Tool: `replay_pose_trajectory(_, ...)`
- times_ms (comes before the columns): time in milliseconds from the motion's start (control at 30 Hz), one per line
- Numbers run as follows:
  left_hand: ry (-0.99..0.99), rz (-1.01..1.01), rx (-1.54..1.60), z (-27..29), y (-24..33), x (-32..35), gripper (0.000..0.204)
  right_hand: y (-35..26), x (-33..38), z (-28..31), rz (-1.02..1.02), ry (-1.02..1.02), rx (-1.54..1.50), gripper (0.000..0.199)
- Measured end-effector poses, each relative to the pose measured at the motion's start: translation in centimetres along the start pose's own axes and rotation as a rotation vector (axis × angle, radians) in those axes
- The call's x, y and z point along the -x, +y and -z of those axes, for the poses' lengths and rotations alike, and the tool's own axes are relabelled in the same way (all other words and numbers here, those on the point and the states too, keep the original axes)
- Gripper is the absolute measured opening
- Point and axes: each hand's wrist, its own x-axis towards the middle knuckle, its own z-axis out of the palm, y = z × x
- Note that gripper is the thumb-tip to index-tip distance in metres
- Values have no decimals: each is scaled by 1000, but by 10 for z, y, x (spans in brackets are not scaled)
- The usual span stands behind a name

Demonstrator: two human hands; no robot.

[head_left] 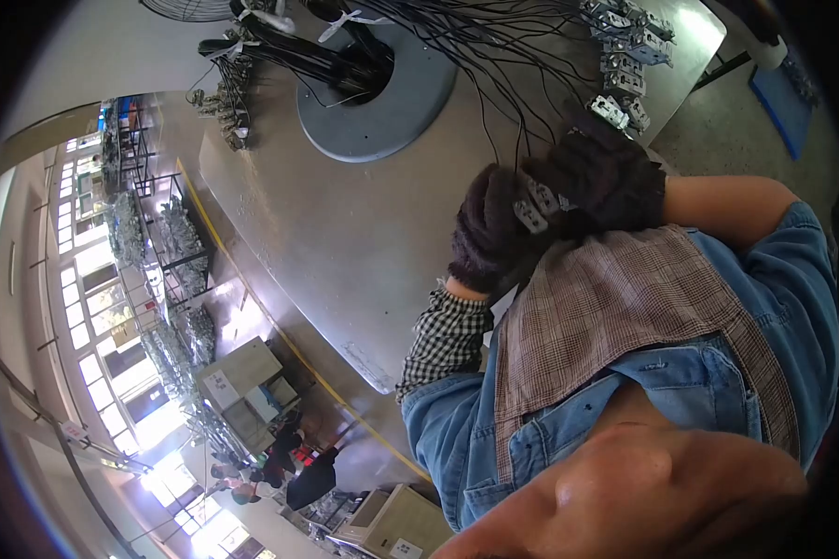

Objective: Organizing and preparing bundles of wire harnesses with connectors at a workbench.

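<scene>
Small grey connector part [534, 207], right of centre in the frame, held between two hands in dark knitted gloves. Left hand [490, 228]: fingers curled closed around the lower end of the part, with a black-and-white checked cuff [446, 337] showing below the glove. Right hand [608, 177]: closed over the upper end of the same part, its bare forearm entering from the right edge. Both hands lie just above a brown checked apron [615, 307] worn over a blue denim shirt [764, 307]. Grey worktable [345, 233]: fills the upper middle of the frame. Round grey disc [382, 112]: rests on the table at upper centre, with a bundle of black wires [494, 65] fanning from it toward the hands. Row of similar grey connectors [625, 56]: lies along the table's upper right. Shelving with metal parts [158, 233]: stands at left, by bright windows
</scene>
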Motion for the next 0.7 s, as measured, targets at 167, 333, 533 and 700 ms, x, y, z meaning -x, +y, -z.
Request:
replay_pose_trajectory(167, -87, -69, -87, -1, 0, -3, 75, 5, 0, -2, -9, -2, 8, 62)
replay_pose_trajectory(333, 55, -169, -298, -16, 8, -13, 76, 6, -3, 1, 10, 68, 36, 58)
replay_pose_trajectory(533, -247, -13, -366, -7, 10, -39, 70, 11, -7, 1, 49, 63, 46, 60)
replay_pose_trajectory(700, -485, 114, -257, -6, -2, -49, 69, 22, -8, 1, 72, 21, -103, 68)
